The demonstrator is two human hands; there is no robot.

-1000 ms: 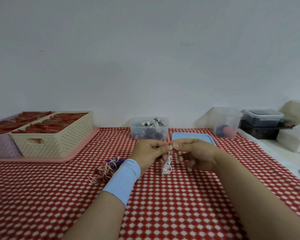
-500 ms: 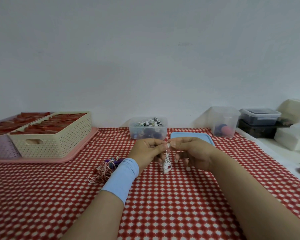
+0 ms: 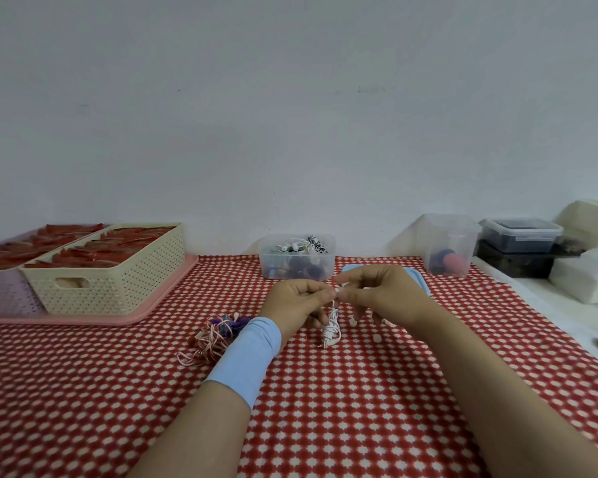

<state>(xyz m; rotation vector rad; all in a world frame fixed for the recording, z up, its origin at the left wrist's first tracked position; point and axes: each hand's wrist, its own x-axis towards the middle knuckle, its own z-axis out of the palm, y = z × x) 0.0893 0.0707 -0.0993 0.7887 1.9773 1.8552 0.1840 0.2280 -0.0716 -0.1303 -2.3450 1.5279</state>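
Observation:
A small bundle of white earphone cable [image 3: 332, 328] hangs just above the red-and-white checked tablecloth [image 3: 325, 408]. My left hand [image 3: 299, 305], with a light blue wristband, and my right hand [image 3: 377, 298] meet above it, and both pinch the top of the cable between thumb and fingertips. The right hand's other fingers are spread downward. A tangle of pink and purple cables [image 3: 214, 334] lies on the cloth left of my left wrist.
A clear tub of earphones [image 3: 297, 257] stands at the back centre with a blue lid [image 3: 418, 274] beside it. A cream basket [image 3: 111, 270] sits on a pink tray [image 3: 118, 319] at left. More clear and dark containers [image 3: 449, 246] stand at right.
The hands stay in nearly the same place. The right hand's lower fingers have spread a little and the white bundle hangs slightly lower.

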